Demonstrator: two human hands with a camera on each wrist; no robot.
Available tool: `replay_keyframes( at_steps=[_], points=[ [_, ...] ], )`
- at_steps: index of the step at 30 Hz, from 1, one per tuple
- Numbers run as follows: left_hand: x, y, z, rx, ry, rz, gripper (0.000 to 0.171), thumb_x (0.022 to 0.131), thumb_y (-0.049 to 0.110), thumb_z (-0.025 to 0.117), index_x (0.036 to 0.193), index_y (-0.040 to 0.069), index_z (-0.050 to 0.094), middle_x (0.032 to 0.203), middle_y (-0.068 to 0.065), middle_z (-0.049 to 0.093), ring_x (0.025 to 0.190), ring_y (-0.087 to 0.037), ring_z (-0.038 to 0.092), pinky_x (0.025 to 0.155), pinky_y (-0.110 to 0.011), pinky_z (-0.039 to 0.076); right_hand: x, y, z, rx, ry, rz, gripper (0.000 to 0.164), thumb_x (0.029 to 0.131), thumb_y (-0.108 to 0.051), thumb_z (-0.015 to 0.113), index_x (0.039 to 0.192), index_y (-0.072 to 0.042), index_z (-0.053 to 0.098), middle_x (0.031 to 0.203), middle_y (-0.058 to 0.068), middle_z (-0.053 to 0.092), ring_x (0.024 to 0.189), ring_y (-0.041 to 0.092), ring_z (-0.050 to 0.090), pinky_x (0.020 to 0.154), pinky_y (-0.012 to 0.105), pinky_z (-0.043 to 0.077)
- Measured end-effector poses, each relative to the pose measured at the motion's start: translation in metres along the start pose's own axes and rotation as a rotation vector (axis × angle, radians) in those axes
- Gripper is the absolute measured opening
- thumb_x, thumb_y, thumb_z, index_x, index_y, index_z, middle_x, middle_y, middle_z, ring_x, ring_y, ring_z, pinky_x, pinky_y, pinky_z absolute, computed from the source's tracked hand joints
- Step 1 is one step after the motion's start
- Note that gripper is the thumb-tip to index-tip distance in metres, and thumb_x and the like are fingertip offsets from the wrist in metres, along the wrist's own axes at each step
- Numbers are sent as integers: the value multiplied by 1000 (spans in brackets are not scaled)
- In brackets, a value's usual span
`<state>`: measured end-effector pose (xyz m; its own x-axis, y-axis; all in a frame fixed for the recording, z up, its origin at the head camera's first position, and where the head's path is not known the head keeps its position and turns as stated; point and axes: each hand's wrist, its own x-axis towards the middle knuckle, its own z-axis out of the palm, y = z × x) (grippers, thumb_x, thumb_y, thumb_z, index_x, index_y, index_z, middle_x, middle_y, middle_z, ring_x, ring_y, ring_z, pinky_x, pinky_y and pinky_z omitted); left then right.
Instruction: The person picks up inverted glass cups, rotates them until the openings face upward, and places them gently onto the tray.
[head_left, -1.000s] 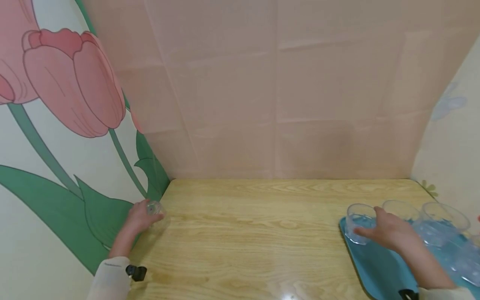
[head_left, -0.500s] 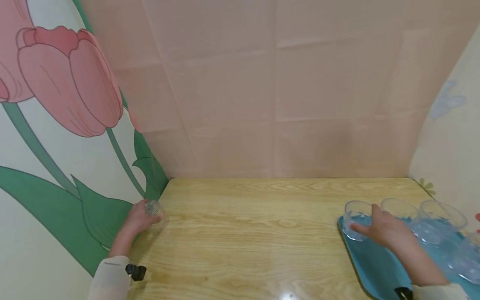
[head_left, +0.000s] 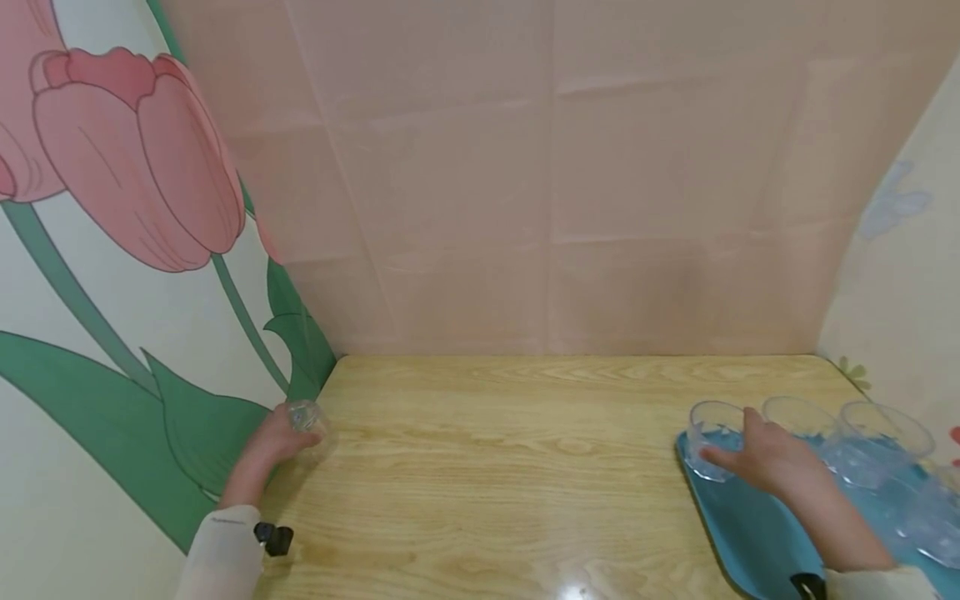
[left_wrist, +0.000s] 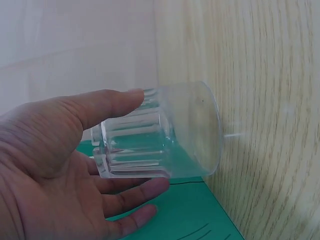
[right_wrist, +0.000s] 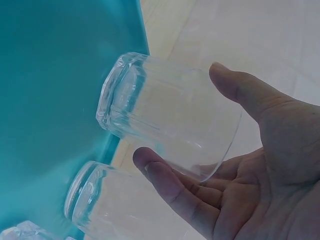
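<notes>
At the table's left edge my left hand [head_left: 272, 437] holds a clear drinking glass [head_left: 303, 415] upside down. In the left wrist view the thumb lies along one side of this ribbed glass [left_wrist: 150, 135] and the fingers along the other, its rim right at the tabletop. On the right, my right hand [head_left: 776, 458] grips another clear glass [head_left: 705, 446], upright at the far left corner of the blue tray [head_left: 757, 533]. The right wrist view shows thumb and fingers on either side of that glass [right_wrist: 175, 112], near its rim, with its base by the tray.
Several more clear glasses stand on the tray, among them one [head_left: 877, 450] to the right of my right hand. The wooden table [head_left: 510, 467] stretches between my hands. A pink sheet [head_left: 547, 208] hangs behind it, and a tulip-printed wall [head_left: 142, 167] borders the left.
The view has shifted slightly. Both hands stay at their glasses; the left hand and its glass have barely moved, and the right hand keeps its place at the tray's corner.
</notes>
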<state>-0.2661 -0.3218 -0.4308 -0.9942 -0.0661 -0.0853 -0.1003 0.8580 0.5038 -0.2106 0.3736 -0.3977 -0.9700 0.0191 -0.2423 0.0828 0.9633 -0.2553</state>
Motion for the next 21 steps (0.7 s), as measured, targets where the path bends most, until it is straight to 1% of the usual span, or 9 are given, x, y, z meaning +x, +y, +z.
replay_keyframes(
  at_steps=[7,12,16,18,21],
  points=[
    [4,-1,3,47,6,-6,84,88,24,75,138,-27,29,130,-47,45,121,-59,48,102,-63,43,-1,-2,-1,-10,-10,18,131,85,-79,57,140,31,12,133,53,35,111,66,47,85,68,46],
    [5,-2,4,54,21,-15,83,87,24,75,136,-27,31,127,-46,48,118,-59,50,100,-63,44,-2,-3,0,-7,-29,40,135,83,-81,56,141,31,9,134,52,36,111,65,48,83,67,46],
    [5,-3,4,44,27,-15,84,86,23,75,135,-27,30,125,-46,48,116,-58,51,98,-63,45,-3,-4,-1,-10,-36,62,138,81,-84,56,142,30,6,130,50,43,108,64,51,78,67,48],
    [5,-4,5,41,31,-16,84,86,23,76,135,-27,29,124,-46,49,114,-57,52,96,-62,46,-5,-4,-1,-12,-26,65,139,81,-85,55,143,29,5,127,49,46,105,64,52,75,66,48],
    [5,-4,4,37,36,-13,85,85,23,76,136,-26,28,123,-46,50,112,-57,53,95,-62,46,-7,-5,-3,-22,11,48,137,82,-84,54,144,28,6,121,50,49,101,64,54,71,64,49]
  ],
)
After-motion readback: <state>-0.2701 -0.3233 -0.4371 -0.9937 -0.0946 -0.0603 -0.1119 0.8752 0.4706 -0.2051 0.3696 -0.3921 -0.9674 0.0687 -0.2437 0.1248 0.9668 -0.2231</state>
